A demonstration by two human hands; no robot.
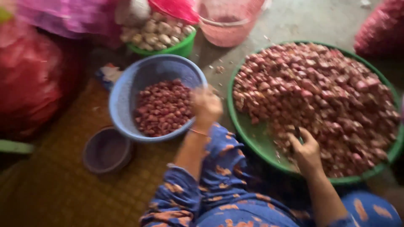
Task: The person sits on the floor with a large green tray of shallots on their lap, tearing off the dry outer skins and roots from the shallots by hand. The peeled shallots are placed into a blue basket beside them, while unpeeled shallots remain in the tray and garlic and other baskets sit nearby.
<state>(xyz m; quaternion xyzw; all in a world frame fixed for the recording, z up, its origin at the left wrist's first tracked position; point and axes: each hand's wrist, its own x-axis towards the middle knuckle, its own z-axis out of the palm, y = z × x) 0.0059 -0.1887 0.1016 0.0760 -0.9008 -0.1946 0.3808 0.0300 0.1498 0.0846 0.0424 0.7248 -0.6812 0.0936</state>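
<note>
In the head view, the left hand (pixel 206 105) sits at the centre of the frame, over the right rim of a blue basket (pixel 126 94) that holds a heap of small reddish shallots (pixel 162 107). The hand is blurred; its fingers seem curled loosely together above the heap, but I cannot tell whether they pinch anything. The basket stands just beside the person's knee, within easy reach of that arm.

The right hand (pixel 305 149) lies at the lower right, at the near edge of a wide green basin (pixel 252 141) piled with a much larger mound of pink shallots (pixel 320 92). Its fingers are closed around a slim dark object, likely a small knife (pixel 298 134), whose tip points into the pile; the grip looks firm, thumb laid alongside. The basin's near side is partly bare, and the hand rests where the mound thins out.

At the lower left a small empty purple bowl (pixel 107 150) rests on the yellow mat (pixel 59 189), touching the blue basket's lower edge. At the top, a green bowl (pixel 179 48) of pale bulbs and a pink bucket (pixel 227 23) stand well apart from both hands. A red mesh sack (pixel 31 80) fills the left edge.
</note>
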